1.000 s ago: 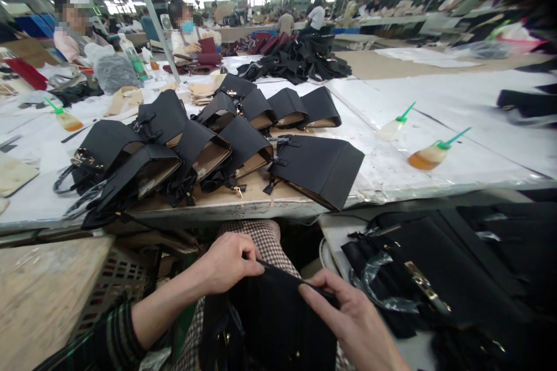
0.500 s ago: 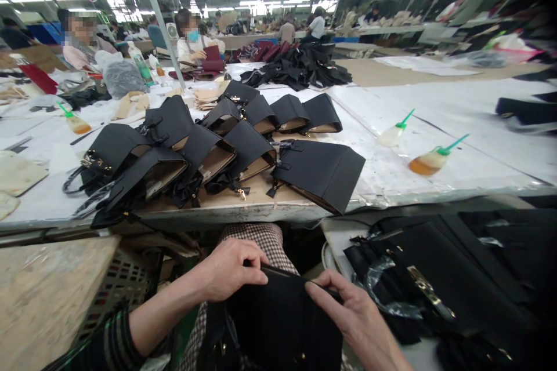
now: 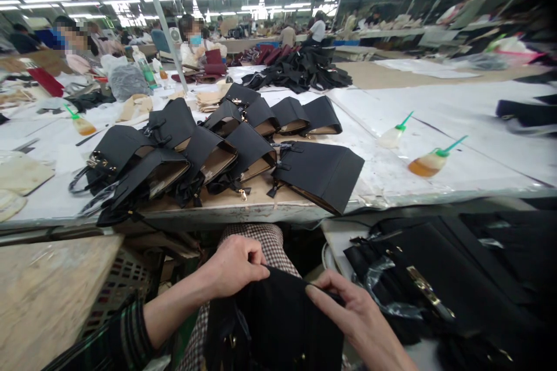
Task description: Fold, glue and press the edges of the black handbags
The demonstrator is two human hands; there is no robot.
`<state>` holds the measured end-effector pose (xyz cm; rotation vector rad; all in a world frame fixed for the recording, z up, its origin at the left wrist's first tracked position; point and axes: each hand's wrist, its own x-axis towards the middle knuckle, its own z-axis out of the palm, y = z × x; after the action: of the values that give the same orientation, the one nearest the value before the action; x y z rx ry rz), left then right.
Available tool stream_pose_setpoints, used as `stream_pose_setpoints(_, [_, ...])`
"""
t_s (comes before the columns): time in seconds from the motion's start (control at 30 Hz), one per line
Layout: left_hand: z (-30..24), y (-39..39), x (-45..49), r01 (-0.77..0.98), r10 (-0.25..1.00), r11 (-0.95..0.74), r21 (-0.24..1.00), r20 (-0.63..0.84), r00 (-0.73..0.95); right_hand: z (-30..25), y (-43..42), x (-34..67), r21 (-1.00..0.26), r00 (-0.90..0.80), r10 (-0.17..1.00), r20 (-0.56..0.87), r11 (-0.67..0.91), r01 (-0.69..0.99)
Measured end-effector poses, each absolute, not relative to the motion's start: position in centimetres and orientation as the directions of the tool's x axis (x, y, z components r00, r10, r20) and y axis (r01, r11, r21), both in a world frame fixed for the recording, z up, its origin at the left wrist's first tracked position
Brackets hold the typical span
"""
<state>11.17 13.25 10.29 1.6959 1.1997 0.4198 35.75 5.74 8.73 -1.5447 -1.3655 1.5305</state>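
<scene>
A black handbag (image 3: 282,324) rests on my lap, its upper edge toward the table. With thumb and fingers my left hand (image 3: 239,266) pinches the left part of that edge. My right hand (image 3: 343,304) grips the same edge farther right, thumb on the near face. Small gold-coloured fittings show low on the bag, and its lower part runs out of view. Beyond my knees, several black bags (image 3: 322,174) lie on their sides on the white-covered table (image 3: 435,179), some with open ends showing a tan lining.
To my right, more black bags (image 3: 435,266) with gold hardware lie on a low surface. A worn board (image 3: 52,284) stands at my left above a plastic crate (image 3: 119,284). Glue bottles (image 3: 429,163) with green nozzles lie on the table. People work farther back.
My left hand has shifted slightly along the bag's edge, and the edge between my hands now bows more. My right hand keeps its grip. The camera view has moved a little.
</scene>
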Motion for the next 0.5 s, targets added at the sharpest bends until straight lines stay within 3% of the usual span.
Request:
stream_pose_setpoints(0.17, [10.7, 13.0, 11.6, 0.431, 0.863, 0.025, 0.902, -0.237, 0.447, 11.2, 8.5, 36.1, -0.911, -0.486, 0.799, -0.355, -0.18, 0.37])
stream_pose_setpoints(0.33, [10.4, 12.8, 11.6, 0.328, 0.847, 0.062, 0.943, -0.224, 0.483, 11.8, 12.6, 33.3, -0.881, -0.7, 0.665, -0.259, 0.134, 0.453])
stream_pose_setpoints(0.5, [11.2, 12.5, 10.8, 0.329, 0.832, 0.061, 0.942, -0.23, 0.505, 11.3, 13.6, 32.6, -0.915, -0.779, 0.554, -0.294, 0.074, 0.397])
